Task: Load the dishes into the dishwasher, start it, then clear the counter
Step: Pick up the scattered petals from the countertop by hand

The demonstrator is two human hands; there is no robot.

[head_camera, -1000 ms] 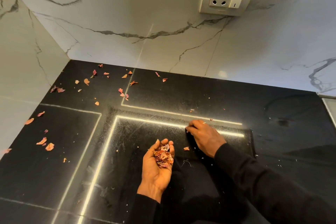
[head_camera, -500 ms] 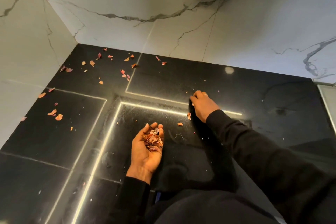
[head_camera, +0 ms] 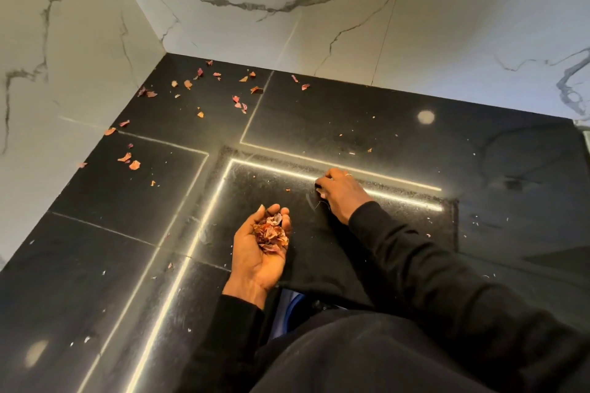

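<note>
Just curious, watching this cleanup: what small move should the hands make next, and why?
Probably the right hand should reach toward the far corner, where most loose peel scraps lie on the counter. The left hand cups a pile of peels, ready for more.

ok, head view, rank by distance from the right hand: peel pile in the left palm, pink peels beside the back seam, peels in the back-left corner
1. peel pile, in the left hand, beside the right hand.
2. pink peels, mid-back, left of the seam.
3. corner peels, far back-left by the wall.
</note>
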